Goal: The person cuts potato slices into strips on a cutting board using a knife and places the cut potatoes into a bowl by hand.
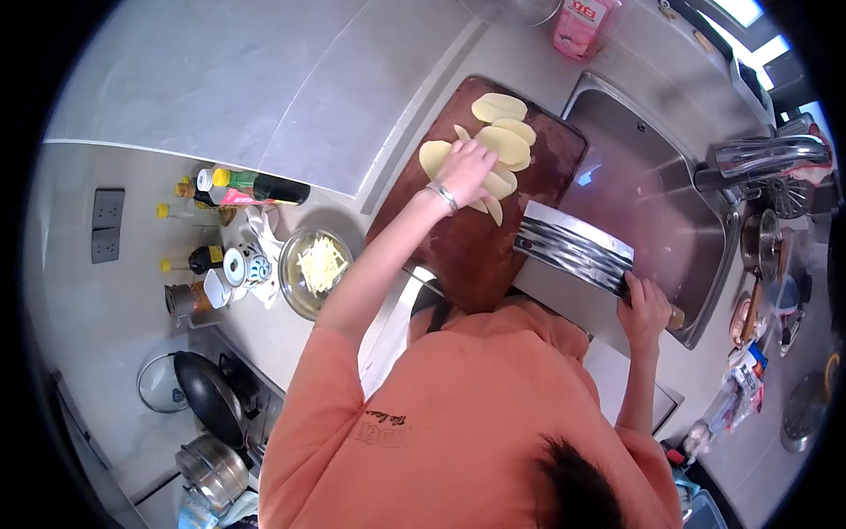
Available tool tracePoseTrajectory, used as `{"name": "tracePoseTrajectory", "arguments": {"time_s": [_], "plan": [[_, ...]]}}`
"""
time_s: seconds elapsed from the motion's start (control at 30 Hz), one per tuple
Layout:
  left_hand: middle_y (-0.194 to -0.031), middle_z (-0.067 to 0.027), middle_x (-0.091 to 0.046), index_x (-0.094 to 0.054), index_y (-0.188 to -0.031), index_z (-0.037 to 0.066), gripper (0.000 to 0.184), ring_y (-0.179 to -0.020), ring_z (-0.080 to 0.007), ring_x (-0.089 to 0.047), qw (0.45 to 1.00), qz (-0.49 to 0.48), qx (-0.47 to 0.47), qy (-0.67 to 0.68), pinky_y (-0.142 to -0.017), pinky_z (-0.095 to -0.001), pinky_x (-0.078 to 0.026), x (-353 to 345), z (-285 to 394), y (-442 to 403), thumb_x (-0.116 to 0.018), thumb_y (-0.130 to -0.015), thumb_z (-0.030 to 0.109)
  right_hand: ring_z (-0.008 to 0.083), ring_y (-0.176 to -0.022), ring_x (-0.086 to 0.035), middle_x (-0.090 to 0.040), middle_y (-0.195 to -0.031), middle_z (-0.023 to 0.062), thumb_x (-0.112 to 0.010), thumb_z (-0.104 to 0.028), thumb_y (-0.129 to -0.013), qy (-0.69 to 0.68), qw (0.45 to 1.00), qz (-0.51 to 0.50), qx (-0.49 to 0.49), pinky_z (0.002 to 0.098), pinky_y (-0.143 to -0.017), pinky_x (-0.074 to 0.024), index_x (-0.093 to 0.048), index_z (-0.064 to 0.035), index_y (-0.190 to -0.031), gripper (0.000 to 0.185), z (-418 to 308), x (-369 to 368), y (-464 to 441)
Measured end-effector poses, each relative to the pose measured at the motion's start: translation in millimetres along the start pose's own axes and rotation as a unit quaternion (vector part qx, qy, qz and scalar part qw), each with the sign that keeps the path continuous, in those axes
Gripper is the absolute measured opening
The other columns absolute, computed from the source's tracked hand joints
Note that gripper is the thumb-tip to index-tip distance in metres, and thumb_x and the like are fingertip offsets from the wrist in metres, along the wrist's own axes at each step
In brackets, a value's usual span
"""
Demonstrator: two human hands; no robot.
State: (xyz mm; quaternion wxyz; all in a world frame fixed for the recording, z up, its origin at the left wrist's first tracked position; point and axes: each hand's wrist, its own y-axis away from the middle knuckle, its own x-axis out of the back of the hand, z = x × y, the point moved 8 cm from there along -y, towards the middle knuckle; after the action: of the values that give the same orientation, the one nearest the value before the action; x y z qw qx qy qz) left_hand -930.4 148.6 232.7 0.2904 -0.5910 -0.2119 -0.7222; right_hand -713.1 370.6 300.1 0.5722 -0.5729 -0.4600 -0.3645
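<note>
My left hand [465,175], with a bracelet at the wrist, rests on pale potato slices [502,141] on the brown cutting board [458,256]. Its fingers are bent together over the slices; what lies under them is partly hidden. My right hand [646,307] is wrapped round the handle of a wide cleaver [575,247]. The cleaver's blade points left, beside the board's right edge and apart from the slices. Thin pale strips [322,264] lie in a glass bowl [288,280] left of the board.
The sink [652,176] with its faucet [767,157] adjoins the board on the right. A pink bottle [582,28] stands beyond. Sauce bottles [260,187] and a lidded jar [236,266] line the left wall, with a black wok [208,397] and steel pot [211,473] lower left.
</note>
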Motion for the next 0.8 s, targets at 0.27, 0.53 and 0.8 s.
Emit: {"name": "tracePoseTrajectory", "arguments": {"time_s": [0.27,0.53,0.8], "plan": [[-0.083,-0.0123,-0.059,-0.056,-0.082,0.006,0.024,-0.083,-0.0306,-0.055,0.981,-0.087,0.054,0.162,-0.077,-0.0370,-0.042,-19,-9,18,-0.069,-0.063,0.013,0.0238,-0.067,-0.056,-0.054,-0.073,0.0061,-0.065,-0.004,-0.057,-0.017,1.000,-0.004,0.010,0.0356,-0.060,-0.0462,-0.060,-0.0085,-0.094,0.039,9,-9,-12],[-0.083,-0.0127,-0.059,-0.057,-0.086,0.004,0.018,-0.081,-0.0309,-0.056,0.945,0.078,0.171,0.268,-0.076,-0.0386,-0.044,34,-26,81,-0.063,-0.069,0.005,0.0240,-0.066,-0.057,-0.055,-0.071,0.0057,-0.066,-0.005,-0.055,-0.034,0.999,0.000,-0.022,0.0357,-0.057,-0.0460,-0.061,-0.0102,-0.090,0.035,15,-20,-23],[-0.096,-0.0083,-0.057,-0.059,-0.094,0.007,0.028,-0.095,-0.0286,-0.051,0.986,0.021,0.066,0.153,-0.082,-0.0400,-0.042,-7,22,114,-0.066,-0.067,0.006,0.0260,-0.065,-0.061,-0.062,-0.075,0.0089,-0.067,-0.012,-0.071,-0.218,0.960,-0.110,-0.137,0.0343,-0.058,-0.0474,-0.061,-0.0092,-0.088,0.018,-9,-43,-35]]}}
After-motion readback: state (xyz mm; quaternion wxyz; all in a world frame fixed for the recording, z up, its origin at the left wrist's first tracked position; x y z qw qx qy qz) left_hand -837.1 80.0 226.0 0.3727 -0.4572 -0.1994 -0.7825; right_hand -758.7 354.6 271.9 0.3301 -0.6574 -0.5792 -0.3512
